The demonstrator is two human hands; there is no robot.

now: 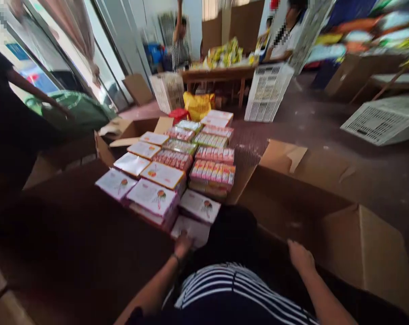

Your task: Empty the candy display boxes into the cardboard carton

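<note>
My left hand [183, 246], with a band at the wrist, is closed on the near edge of a white printed box [192, 229]. That box is the closest of several white boxes [153, 196] stacked in rows. Behind them lie packs of small colourful cartons [213, 173]. My right hand [301, 256] rests with its fingers laid out on the dark edge of a large open cardboard carton [366, 253]. It holds nothing. Between my arms I see my striped shirt [238, 289] and a dark shape I cannot make out.
An open cardboard box [130, 131] stands behind the stacks on the left, and a person in dark clothes [4, 113] is at the far left. White plastic crates [268, 90] and a wooden table [221, 74] with yellow packs, with people around it, stand at the back.
</note>
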